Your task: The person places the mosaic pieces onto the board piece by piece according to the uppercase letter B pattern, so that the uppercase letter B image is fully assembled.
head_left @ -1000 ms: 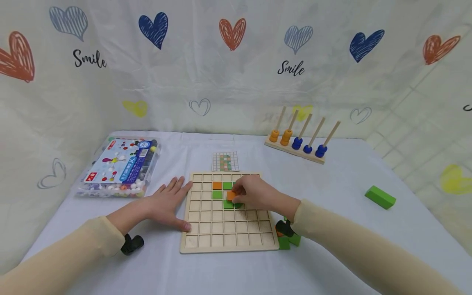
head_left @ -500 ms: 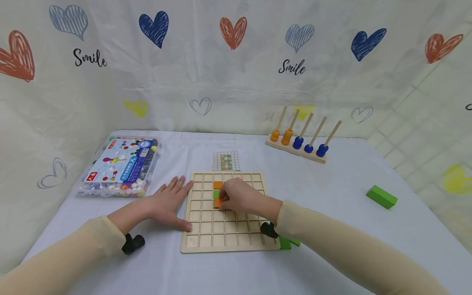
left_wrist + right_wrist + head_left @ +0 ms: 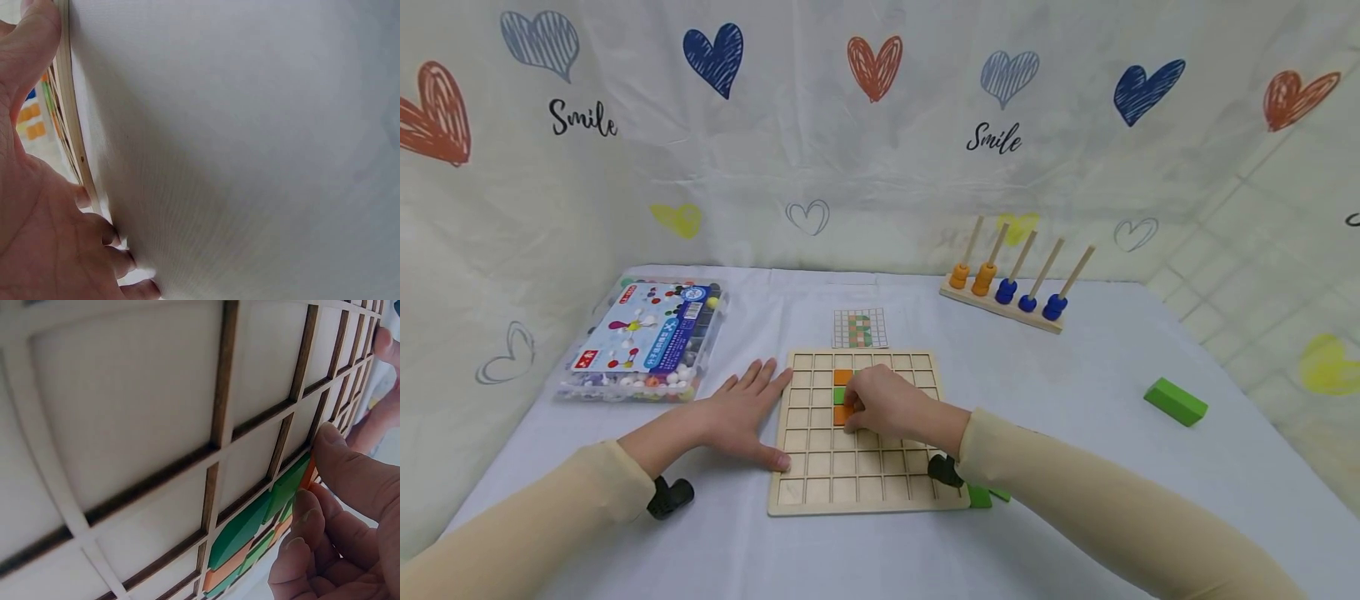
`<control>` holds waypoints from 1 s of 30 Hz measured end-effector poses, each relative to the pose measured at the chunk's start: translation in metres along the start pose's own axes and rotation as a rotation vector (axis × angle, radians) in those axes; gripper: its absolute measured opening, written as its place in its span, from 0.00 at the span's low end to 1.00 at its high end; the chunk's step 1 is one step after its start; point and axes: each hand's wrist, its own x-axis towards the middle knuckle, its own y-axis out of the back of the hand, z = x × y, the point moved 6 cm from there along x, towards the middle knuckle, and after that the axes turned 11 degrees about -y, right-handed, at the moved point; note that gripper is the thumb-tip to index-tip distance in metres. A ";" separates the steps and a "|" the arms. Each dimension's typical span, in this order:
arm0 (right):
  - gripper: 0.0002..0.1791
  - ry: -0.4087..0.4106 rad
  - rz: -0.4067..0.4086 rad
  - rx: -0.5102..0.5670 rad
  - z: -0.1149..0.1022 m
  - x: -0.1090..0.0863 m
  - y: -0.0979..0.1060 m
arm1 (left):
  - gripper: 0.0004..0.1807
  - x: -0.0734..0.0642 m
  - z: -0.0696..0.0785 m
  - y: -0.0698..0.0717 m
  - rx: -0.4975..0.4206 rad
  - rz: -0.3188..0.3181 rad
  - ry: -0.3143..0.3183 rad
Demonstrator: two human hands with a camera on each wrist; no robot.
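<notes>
My right hand (image 3: pixel 887 402) pinches an orange square tile (image 3: pixel 840 415) between thumb and fingers, at a cell of the wooden grid board (image 3: pixel 865 492). Above that cell lie a green tile (image 3: pixel 839 396) and another orange tile (image 3: pixel 843 377). The right wrist view shows the pinched tile's edge (image 3: pixel 308 475) between thumb and finger, beside a green tile (image 3: pixel 289 483) and a dark green tile with a curved edge (image 3: pixel 240 534). My hand hides several of these tiles in the head view. Fingers spread, my left hand (image 3: pixel 730 421) rests at the board's left edge, thumb on its rim.
Behind the board lies a small printed grid card (image 3: pixel 859 327). A clear box of coloured beads (image 3: pixel 640 333) stands at left, a peg abacus (image 3: pixel 1000 304) at back right. A green block (image 3: pixel 1176 401) lies far right; green tiles (image 3: pixel 980 497) sit by the board's lower right corner.
My right hand has carried the orange tile left and slightly toward me, from mid-board to the cell below the green tile. It has barely moved over the last half second. My left hand stays put.
</notes>
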 end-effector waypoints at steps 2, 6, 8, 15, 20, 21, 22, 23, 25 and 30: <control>0.12 0.004 0.003 -0.002 0.000 0.000 0.000 | 0.72 0.000 0.000 0.000 0.001 0.000 0.000; 0.12 0.005 0.005 -0.004 -0.001 -0.001 0.001 | 0.72 0.000 0.000 0.000 -0.001 0.001 -0.001; 0.11 0.004 0.008 -0.003 -0.002 -0.001 0.002 | 0.72 0.000 0.000 0.000 -0.003 0.002 -0.001; 0.09 0.006 0.033 -0.001 -0.002 -0.001 0.002 | 0.72 0.000 -0.001 0.000 0.002 0.003 -0.002; 0.08 0.004 0.043 0.012 -0.002 -0.002 0.003 | 0.71 0.000 -0.001 0.000 0.000 0.003 -0.002; 0.08 0.002 0.040 0.021 -0.002 -0.003 0.004 | 0.71 0.000 0.000 0.000 -0.001 0.002 -0.002; 0.08 -0.001 0.033 0.035 -0.001 -0.003 0.004 | 0.71 0.000 0.000 0.000 -0.002 0.002 -0.001; 0.07 -0.004 0.028 0.053 0.000 -0.004 0.005 | 0.71 0.000 0.000 0.000 -0.002 0.002 -0.001; 0.06 -0.011 0.022 0.091 0.003 -0.006 0.007 | 0.71 0.000 0.001 0.001 -0.002 0.003 -0.005; 0.05 -0.042 0.057 0.144 0.024 -0.014 0.020 | 0.72 -0.002 0.004 0.002 0.010 0.005 -0.014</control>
